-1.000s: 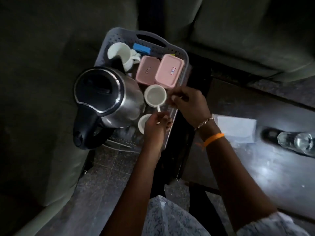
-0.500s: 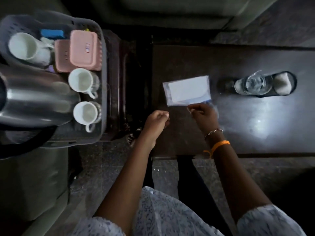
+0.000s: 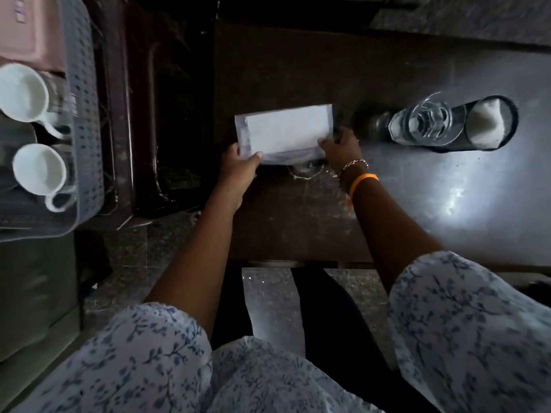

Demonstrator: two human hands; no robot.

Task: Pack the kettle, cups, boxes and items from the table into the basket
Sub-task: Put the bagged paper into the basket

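A flat white packet point(image 3: 284, 132) in clear wrapping is over the dark table point(image 3: 417, 204), held at both near corners. My left hand point(image 3: 240, 166) pinches its left corner and my right hand point(image 3: 340, 147) grips its right corner. The grey perforated basket point(image 3: 85, 114) stands at the far left. Inside it I see two white cups point(image 3: 25, 93) point(image 3: 40, 168) and part of a pink box point(image 3: 28, 31). The kettle is out of frame.
A clear glass point(image 3: 423, 122) and a black mesh holder point(image 3: 489, 123) with something white in it stand at the table's right. A dark gap with a brown frame point(image 3: 140, 114) separates basket and table. Tiled floor lies below.
My hands left the cups in the basket and moved right to the table. Both closed on the white packet, and the view turned right, pushing the basket to the left edge.
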